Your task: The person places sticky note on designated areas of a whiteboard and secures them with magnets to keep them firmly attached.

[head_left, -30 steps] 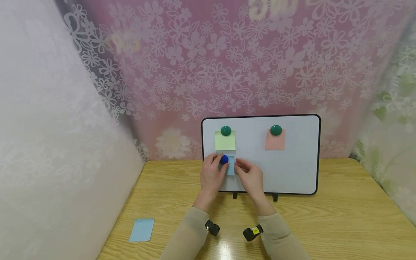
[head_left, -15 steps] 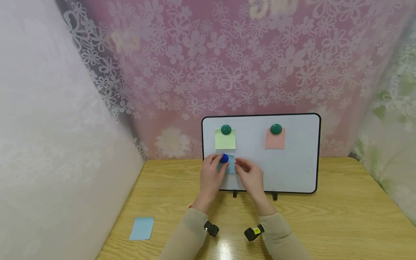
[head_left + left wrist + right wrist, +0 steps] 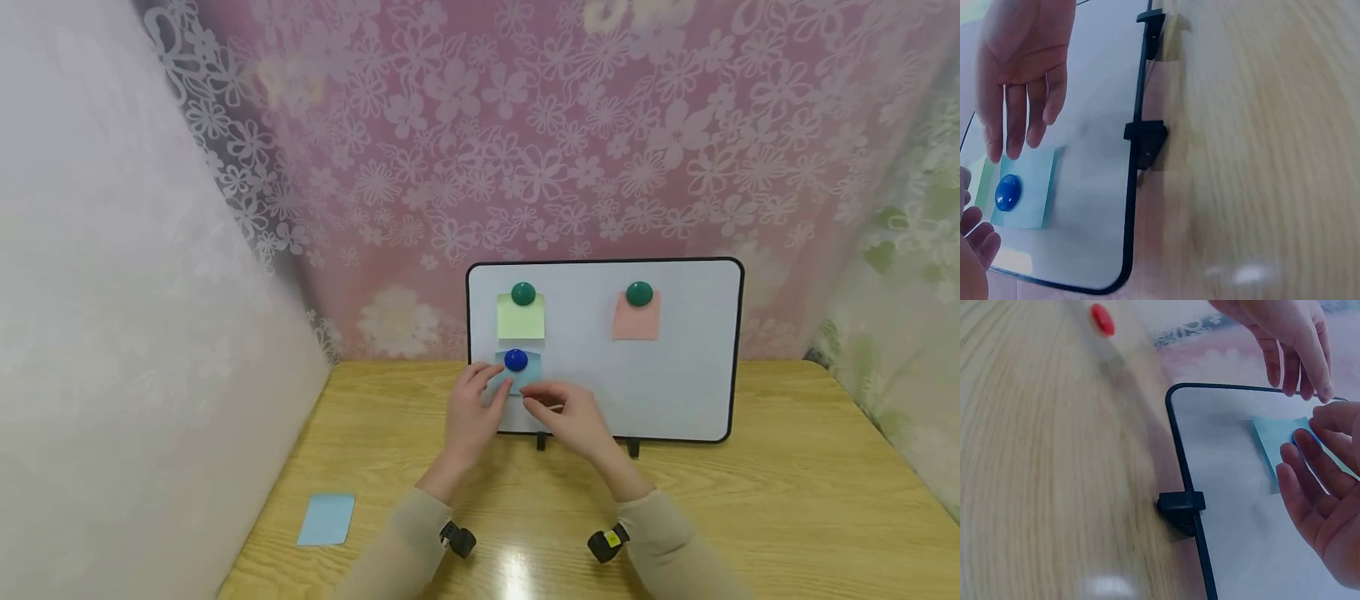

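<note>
A blue round magnet (image 3: 516, 360) sits on the upper part of a light blue sticky note (image 3: 529, 382) on the whiteboard (image 3: 675, 383). My left hand (image 3: 471, 412) is at the note's left side, fingers parted, just off the magnet. At the note's lower edge is my right hand (image 3: 570, 415); whether its fingertips touch the paper I cannot tell. In the left wrist view the fingers of the right hand (image 3: 1025, 81) are stretched out and hold nothing. The right wrist view shows the left hand (image 3: 1288, 337) with loose fingers, also holding nothing.
Above hangs a green note (image 3: 521, 321) under a green magnet (image 3: 523, 293). A pink note (image 3: 636, 321) is under another green magnet (image 3: 640, 293). One more blue note (image 3: 326, 519) lies on the table, left. A red magnet-like piece (image 3: 1102, 319) appears in the right wrist view.
The left hand has let go of the blue magnet and drawn back down and left. The right hand has shifted left and lower along the note. The magnet stays on the note.
</note>
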The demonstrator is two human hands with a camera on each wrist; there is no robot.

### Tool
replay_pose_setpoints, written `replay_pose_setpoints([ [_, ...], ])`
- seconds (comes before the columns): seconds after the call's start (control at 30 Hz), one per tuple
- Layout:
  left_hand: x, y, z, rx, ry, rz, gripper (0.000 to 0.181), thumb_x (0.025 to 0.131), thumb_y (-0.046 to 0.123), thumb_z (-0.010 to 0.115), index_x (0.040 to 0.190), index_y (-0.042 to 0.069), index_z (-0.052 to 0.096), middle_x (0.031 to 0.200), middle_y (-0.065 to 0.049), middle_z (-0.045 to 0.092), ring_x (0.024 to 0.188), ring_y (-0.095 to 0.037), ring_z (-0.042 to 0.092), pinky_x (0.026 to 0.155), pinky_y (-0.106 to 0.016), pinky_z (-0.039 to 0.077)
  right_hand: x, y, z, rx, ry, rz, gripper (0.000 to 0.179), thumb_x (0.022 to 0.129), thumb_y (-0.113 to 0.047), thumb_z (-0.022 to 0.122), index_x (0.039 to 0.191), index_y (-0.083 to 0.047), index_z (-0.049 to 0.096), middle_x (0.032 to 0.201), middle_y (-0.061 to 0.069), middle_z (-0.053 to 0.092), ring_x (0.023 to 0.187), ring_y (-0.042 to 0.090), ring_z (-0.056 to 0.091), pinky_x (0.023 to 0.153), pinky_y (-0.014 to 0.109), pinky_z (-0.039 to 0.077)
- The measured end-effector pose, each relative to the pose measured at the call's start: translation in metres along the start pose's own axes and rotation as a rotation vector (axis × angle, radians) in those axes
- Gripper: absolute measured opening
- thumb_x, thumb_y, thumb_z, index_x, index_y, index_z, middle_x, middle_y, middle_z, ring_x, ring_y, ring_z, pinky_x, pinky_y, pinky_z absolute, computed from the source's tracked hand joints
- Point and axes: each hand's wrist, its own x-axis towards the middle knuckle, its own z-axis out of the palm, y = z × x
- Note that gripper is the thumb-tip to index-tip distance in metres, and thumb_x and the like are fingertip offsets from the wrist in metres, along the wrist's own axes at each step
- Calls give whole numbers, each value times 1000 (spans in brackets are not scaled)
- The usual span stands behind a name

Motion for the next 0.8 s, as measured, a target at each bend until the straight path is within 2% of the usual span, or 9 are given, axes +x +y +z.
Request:
replay_pose_setpoints([
  [0.13, -9, -4, -16, -24, -64, -13, 22, 101, 14, 77, 118, 0, 79, 111, -10, 71, 98, -29, 69, 81, -39, 60, -3, -2, 2, -98, -126, -52, 27, 105, -23, 72, 125, -7, 79, 118, 6, 78, 104, 21, 74, 84, 36, 62],
  [0.3, -21, -11, -38, -46, -158, -55, 21, 104, 15, 74, 119, 0, 79, 110, -7, 72, 95, -31, 67, 77, -41, 59, -4, -2, 7, -269, -294, -201, 21, 103, -17, 73, 121, -7, 80, 114, 3, 79, 98, 16, 74, 82, 35, 62],
  [0.4, -27, -13, -52, -37, -215, -74, 21, 105, 16, 73, 119, 2, 79, 111, -4, 72, 96, -28, 67, 77, -39, 58, -6, -3, 8, -366, -377, -262, 20, 102, -18, 76, 119, -9, 81, 111, 0, 79, 95, 13, 73, 81, 35, 61],
  [0.5, -33, -17, -66, -13, -281, -106, 22, 105, 18, 73, 121, 5, 79, 115, -2, 72, 101, -21, 67, 79, -38, 59, -8, -7, 9, -434, -459, -278, 21, 102, -18, 76, 120, -10, 81, 113, 0, 78, 99, 15, 72, 84, 37, 60],
  [0.67, -44, -25, -85, 10, -375, -145, 21, 105, 18, 73, 122, 8, 79, 119, -1, 73, 104, -19, 68, 83, -41, 60, -10, -18, 14, -528, -592, -317, 19, 102, -17, 75, 119, -11, 81, 114, -1, 77, 103, 17, 72, 88, 36, 59],
  [0.8, -51, -34, -102, 20, -423, -202, 20, 105, 20, 73, 123, 12, 79, 121, 1, 73, 103, -17, 68, 82, -41, 60, -12, -27, 20, -581, -700, -339, 21, 102, -20, 75, 120, -13, 81, 117, -4, 76, 105, 14, 71, 90, 33, 58],
])
